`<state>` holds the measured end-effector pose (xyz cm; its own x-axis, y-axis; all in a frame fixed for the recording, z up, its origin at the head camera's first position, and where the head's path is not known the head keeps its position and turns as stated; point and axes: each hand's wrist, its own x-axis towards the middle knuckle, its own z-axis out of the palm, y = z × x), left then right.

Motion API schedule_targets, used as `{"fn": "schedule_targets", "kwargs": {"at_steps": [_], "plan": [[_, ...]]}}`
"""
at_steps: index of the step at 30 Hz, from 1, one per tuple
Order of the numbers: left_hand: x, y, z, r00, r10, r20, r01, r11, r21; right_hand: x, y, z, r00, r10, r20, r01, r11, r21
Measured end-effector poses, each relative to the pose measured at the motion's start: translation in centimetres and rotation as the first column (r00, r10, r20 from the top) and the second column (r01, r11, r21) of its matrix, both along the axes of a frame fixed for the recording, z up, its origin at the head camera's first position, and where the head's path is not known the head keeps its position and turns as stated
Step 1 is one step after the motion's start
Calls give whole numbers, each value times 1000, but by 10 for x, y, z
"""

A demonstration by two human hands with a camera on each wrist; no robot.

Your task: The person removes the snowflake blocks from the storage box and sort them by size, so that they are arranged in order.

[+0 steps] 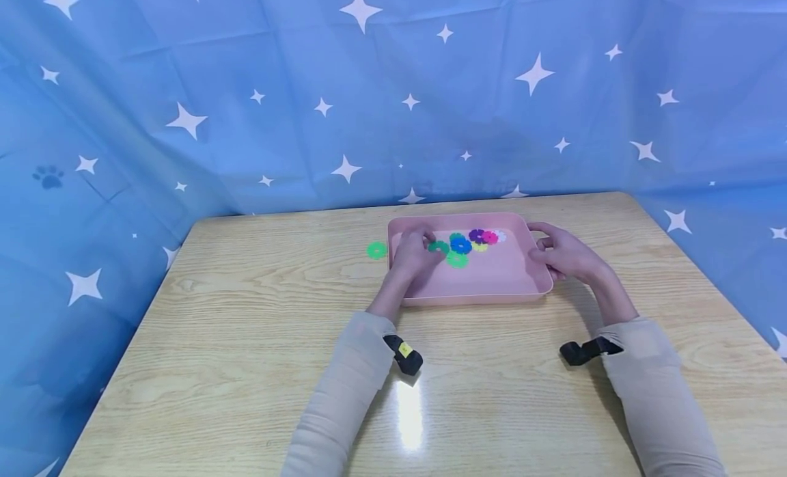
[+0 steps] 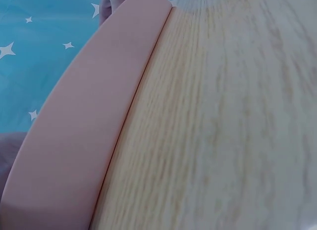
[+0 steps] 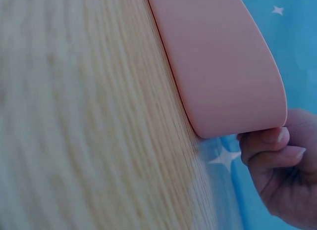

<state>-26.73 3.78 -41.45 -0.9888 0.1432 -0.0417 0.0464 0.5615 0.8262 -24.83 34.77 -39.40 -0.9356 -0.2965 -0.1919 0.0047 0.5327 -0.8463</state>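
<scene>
A shallow pink tray point(image 1: 479, 282) holds several notched, flower-shaped plastic discs. My left hand point(image 1: 417, 253) reaches over the tray's left side, and its thumb and index finger pinch a dark green disc point(image 1: 438, 247). Right beside that lie a blue disc point(image 1: 460, 245) and a light green disc point(image 1: 457, 259). Farther right are a purple disc point(image 1: 477, 236), a pink disc point(image 1: 489, 238), a yellow disc point(image 1: 480, 247) and a white disc point(image 1: 501, 236). At the tray's right side my right hand point(image 1: 568, 253) grips the rim, with its fingers partly curled in the right wrist view.
A bright green disc point(image 1: 377, 250) lies on the wooden table point(image 1: 258, 340), just outside the tray's left wall. Behind the table's far edge hangs a blue curtain point(image 1: 295, 67) with white stars. Each sleeve bears a black wrist camera.
</scene>
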Motion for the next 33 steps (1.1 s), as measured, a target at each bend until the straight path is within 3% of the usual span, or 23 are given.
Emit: {"fn": "schedule_targets", "kwargs": {"at_steps": [13, 18, 22, 26, 33], "plan": [[3, -4, 4, 996, 28, -80, -21, 996, 84, 1, -2, 1, 1000, 4, -6, -4, 1000, 18], [6, -6, 12, 994, 56, -91, -48, 995, 89, 0, -2, 0, 1000, 2, -7, -2, 1000, 25], [9, -12, 20, 990, 46, -133, -29, 991, 132, -1, -3, 1, 1000, 0, -8, 0, 999, 33], [11, -19, 28, 988, 34, -150, 4, 969, 245, 0, -2, 2, 1000, -4, -10, 4, 999, 37], [15, -33, 35, 996, 53, -78, -23, 939, 343, 0, -1, 0, 1000, -1, -5, 1, 1000, 22]]}}
